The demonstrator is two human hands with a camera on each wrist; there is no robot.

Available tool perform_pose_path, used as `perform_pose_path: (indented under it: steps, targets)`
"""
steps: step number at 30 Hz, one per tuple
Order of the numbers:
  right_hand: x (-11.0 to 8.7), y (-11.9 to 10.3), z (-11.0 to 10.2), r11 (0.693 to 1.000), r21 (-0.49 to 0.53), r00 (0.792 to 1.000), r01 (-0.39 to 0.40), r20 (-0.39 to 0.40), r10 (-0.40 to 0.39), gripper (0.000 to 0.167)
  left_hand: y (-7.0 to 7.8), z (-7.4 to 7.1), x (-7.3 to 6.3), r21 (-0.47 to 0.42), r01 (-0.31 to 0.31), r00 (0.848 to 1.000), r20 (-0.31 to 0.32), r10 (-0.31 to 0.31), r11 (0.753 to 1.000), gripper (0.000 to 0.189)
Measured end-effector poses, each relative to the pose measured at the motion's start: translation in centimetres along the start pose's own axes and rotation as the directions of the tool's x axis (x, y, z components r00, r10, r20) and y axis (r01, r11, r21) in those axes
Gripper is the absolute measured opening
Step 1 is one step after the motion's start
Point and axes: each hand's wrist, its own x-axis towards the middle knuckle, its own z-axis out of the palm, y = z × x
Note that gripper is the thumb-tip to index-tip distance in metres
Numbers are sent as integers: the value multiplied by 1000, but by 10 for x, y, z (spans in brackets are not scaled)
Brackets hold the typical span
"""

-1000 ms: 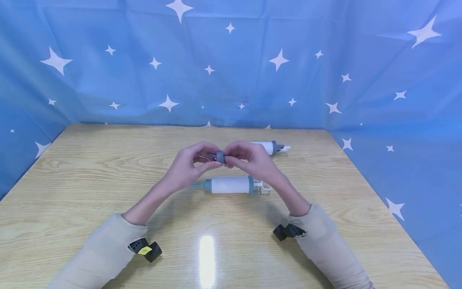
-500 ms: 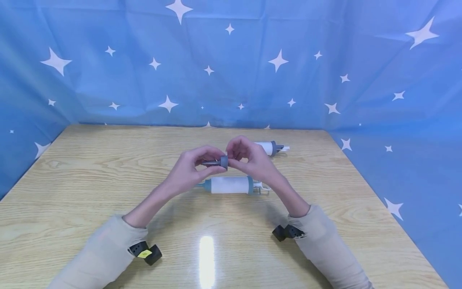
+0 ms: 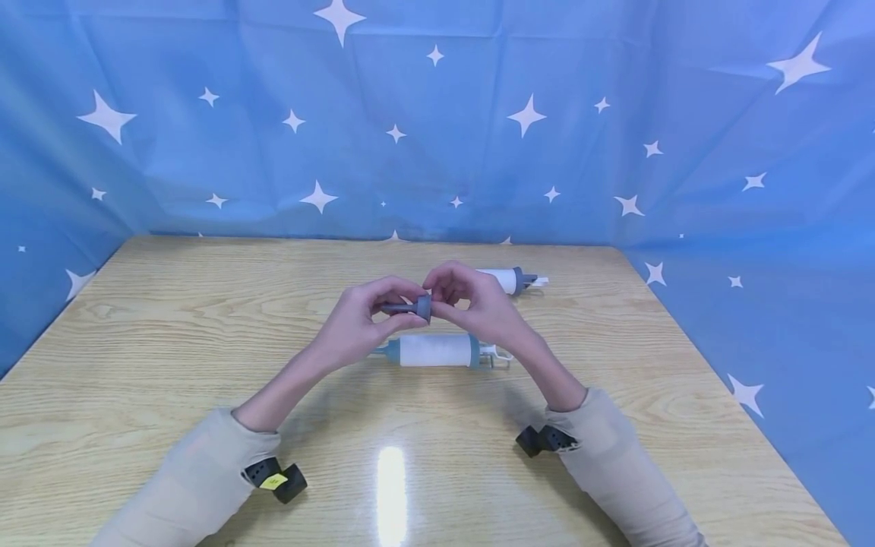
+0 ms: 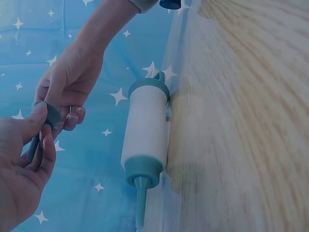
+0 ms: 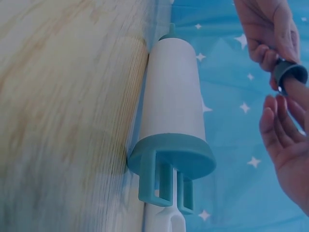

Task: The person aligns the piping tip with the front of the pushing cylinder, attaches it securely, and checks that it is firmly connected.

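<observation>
My left hand pinches a grey nozzle by its wide collar, above the table. Its thin spout points left, back toward the palm. On the collar's right side are the thumb and forefinger of my right hand. In the right wrist view one right-hand digit reaches into the collar's open end, while the other fingers curve loosely below it. Lying just nearer than the hands is a white syringe-like dispenser with teal ends. The left wrist view shows its teal spout, and the right wrist view its teal finger loops and white plunger handle.
A second white dispenser with grey end parts lies farther back, partly hidden behind the right hand. The wood-grain table meets a blue star-patterned curtain at the back and sides.
The grey nozzle has shifted slightly right and down, and its spout now shows along the left fingers. The right fingers lifted off the collar a little, then came back close against its rim.
</observation>
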Motion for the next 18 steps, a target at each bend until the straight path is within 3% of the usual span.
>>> perform_pose_path:
  steps: [9, 14, 18]
  targets:
    - [0, 3, -7, 999, -37, 1000, 4, 26, -3, 23, 1, -4, 1, 10, 5, 1000, -23, -4, 1000, 29]
    - [2, 10, -20, 989, -148, 999, -14, 37, 20, 26, -2, -6, 1, 30, 30, 999, -40, -29, 999, 30]
    - [2, 18, -33, 966, -244, 996, -80, 15, 86, 28, -4, -7, 2, 53, 44, 998, -50, -41, 998, 30]
